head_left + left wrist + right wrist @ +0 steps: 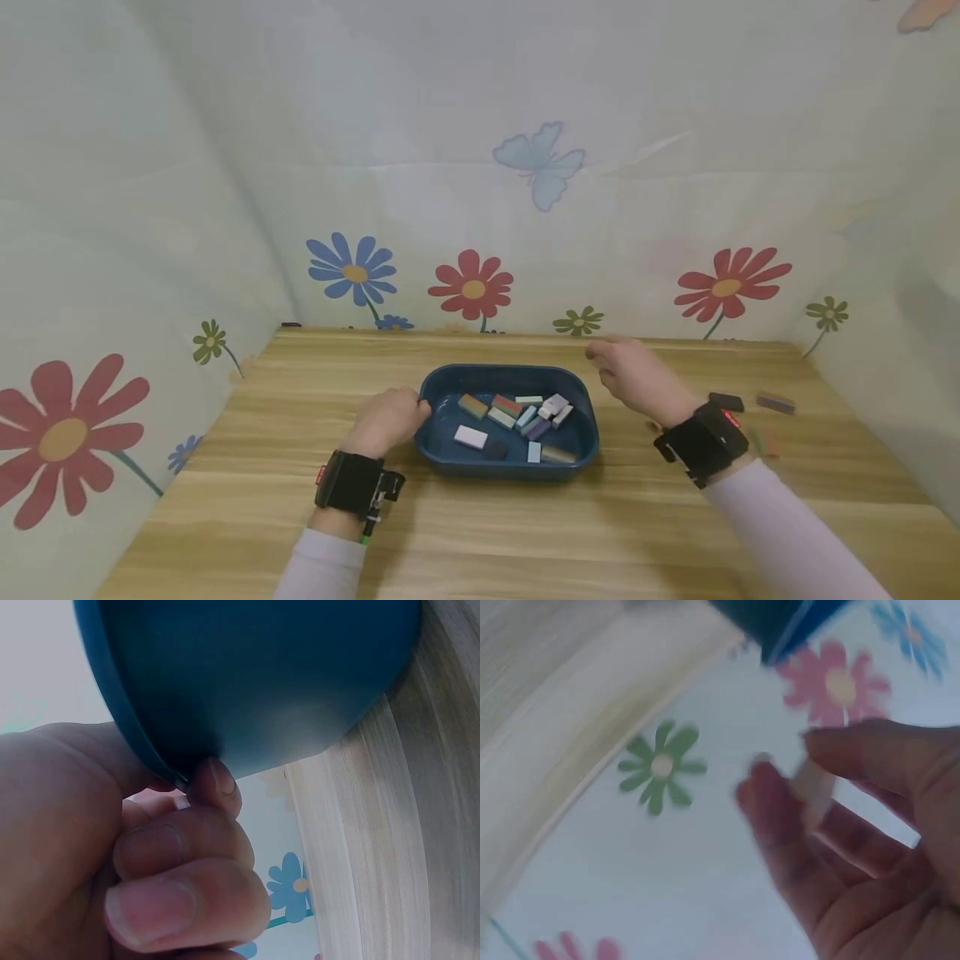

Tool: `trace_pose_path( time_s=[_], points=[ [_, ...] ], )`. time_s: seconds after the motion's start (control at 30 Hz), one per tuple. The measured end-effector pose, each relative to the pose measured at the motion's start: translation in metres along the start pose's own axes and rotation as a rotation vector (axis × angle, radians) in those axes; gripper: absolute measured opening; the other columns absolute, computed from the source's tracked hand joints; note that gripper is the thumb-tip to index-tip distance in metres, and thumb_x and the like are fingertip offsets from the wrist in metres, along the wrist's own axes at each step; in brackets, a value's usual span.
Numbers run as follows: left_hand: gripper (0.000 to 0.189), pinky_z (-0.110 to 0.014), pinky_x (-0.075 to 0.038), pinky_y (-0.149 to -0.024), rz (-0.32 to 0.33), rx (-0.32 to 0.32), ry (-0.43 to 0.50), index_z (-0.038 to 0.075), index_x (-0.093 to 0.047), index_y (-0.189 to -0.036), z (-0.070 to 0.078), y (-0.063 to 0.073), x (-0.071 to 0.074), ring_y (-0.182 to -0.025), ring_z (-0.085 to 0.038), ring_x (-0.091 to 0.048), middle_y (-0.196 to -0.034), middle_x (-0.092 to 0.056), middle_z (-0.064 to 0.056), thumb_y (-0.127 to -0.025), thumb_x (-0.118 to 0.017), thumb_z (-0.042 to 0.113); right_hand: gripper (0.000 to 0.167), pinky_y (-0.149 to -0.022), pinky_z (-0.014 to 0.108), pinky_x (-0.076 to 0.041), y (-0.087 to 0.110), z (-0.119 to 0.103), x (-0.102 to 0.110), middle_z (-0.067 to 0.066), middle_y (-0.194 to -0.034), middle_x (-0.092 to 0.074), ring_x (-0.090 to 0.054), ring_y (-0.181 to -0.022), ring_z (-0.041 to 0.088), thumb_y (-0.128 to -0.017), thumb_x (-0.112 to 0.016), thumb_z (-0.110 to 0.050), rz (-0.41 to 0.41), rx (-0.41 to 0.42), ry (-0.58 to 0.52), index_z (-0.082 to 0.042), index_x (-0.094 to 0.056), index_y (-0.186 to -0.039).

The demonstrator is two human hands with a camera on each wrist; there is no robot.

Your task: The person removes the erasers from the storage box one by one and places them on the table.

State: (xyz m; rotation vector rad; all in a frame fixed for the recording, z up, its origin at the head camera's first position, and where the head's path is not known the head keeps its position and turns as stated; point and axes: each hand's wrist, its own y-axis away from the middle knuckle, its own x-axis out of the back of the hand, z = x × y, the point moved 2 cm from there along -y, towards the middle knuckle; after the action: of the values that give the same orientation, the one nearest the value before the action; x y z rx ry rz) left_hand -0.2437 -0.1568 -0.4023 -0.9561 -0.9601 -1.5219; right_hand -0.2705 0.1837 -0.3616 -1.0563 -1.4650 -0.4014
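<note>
Basin (506, 472), quantity one, is standing on the table (480, 533). My left hand (386, 421) is gripping its left rim with curled fingers. My right hand (637, 379) is pinching one small pale piece (814, 791) between thumb and fingers, near the basin's far right corner. This piece is probably behaving as light, firm and slightly slippery; opposite sides are offering the best hold. About twelve blocks (471, 437) are lying inside the basin; at least three loose blocks (726, 402) are lying to the right.

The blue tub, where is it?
In the head view, the blue tub stands near the middle of the wooden table, its left rim held by the left hand, the right hand beside its far right corner.
</note>
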Motion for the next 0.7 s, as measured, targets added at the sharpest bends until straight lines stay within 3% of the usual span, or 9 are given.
trace_pose_path(
  time_s=[0.13, 0.33, 0.53, 0.7],
  points=[
    [0.031, -0.033, -0.036, -0.055, -0.007, 0.012, 0.020, 0.008, -0.059, -0.080, -0.001, 0.000, -0.001, -0.059, -0.020, -0.050, -0.066, -0.052, -0.005, -0.100, -0.047, 0.028, 0.023, -0.081, 0.052, -0.050, 0.022, 0.026, 0.004, 0.021, -0.107, -0.065, -0.063, -0.096, 0.035, -0.090, -0.060, 0.004, -0.018, -0.169, -0.093, 0.005, -0.062, -0.113],
    [0.032, -0.034, -0.036, -0.055, -0.002, -0.003, 0.010, 0.008, -0.060, -0.080, 0.000, -0.002, -0.002, -0.060, -0.020, -0.050, -0.066, -0.053, -0.004, -0.099, -0.045, 0.029, 0.026, -0.082, 0.054, -0.048, 0.054, 0.060, 0.003, 0.026, -0.108, -0.065, -0.069, -0.073, 0.022, -0.095, -0.054, -0.003, -0.089, -0.365, -0.169, 0.006, -0.058, -0.119],
    [0.031, -0.034, -0.036, -0.057, 0.008, 0.004, 0.001, 0.006, -0.061, -0.083, 0.000, -0.001, -0.001, -0.061, -0.021, -0.050, -0.068, -0.053, -0.005, -0.099, -0.045, 0.028, 0.024, -0.071, 0.045, -0.047, 0.075, 0.085, 0.013, 0.024, -0.102, -0.065, -0.065, -0.080, 0.028, -0.095, -0.056, -0.006, -0.005, -0.373, -0.155, 0.006, -0.059, -0.115],
    [0.031, -0.034, -0.035, -0.056, -0.006, 0.005, 0.011, 0.006, -0.062, -0.084, 0.001, 0.001, 0.001, -0.061, -0.021, -0.050, -0.068, -0.053, -0.005, -0.099, -0.045, 0.027, 0.026, -0.058, 0.036, -0.045, 0.092, 0.100, 0.020, 0.028, -0.101, -0.060, -0.062, -0.067, 0.021, -0.094, -0.055, -0.005, -0.014, -0.442, -0.165, 0.007, -0.056, -0.117]
  ],
)
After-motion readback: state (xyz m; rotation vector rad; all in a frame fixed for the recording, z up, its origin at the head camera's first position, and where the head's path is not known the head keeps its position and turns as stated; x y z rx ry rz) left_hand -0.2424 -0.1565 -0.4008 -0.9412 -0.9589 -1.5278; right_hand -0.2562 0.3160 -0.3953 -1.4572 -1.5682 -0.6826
